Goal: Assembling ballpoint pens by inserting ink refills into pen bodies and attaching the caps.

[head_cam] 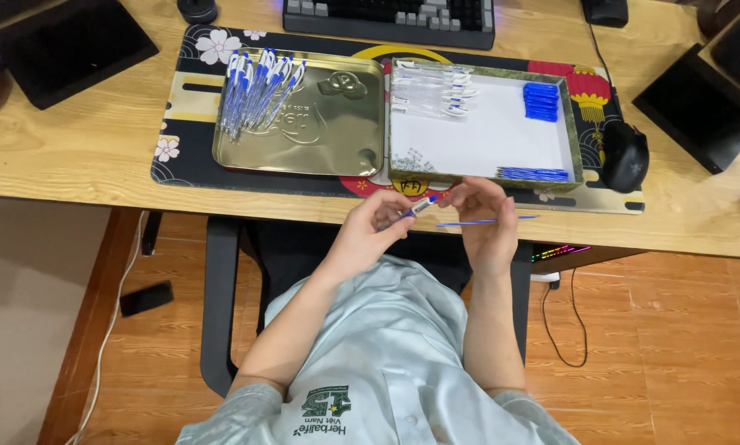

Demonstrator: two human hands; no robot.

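Observation:
My left hand (375, 227) grips a pen barrel with a blue tip (420, 206) just below the desk's front edge. My right hand (487, 216) touches that tip with its fingertips and also carries a thin blue refill (487, 221) lying level. Right above the hands stands a white-lined box (567, 124) holding clear pen barrels (432, 89), blue caps (541, 100), a row of blue refills (533, 174) and small springs (413, 160). To its left a gold metal tin lid (337, 124) carries a pile of finished blue-and-white pens (259, 89).
A patterned desk mat (187, 107) lies under both trays on the wooden desk (73, 148). A keyboard (390, 16) sits behind, a black mouse (625, 155) to the right, dark devices at both far corners. Below are a chair and a wooden floor with cables.

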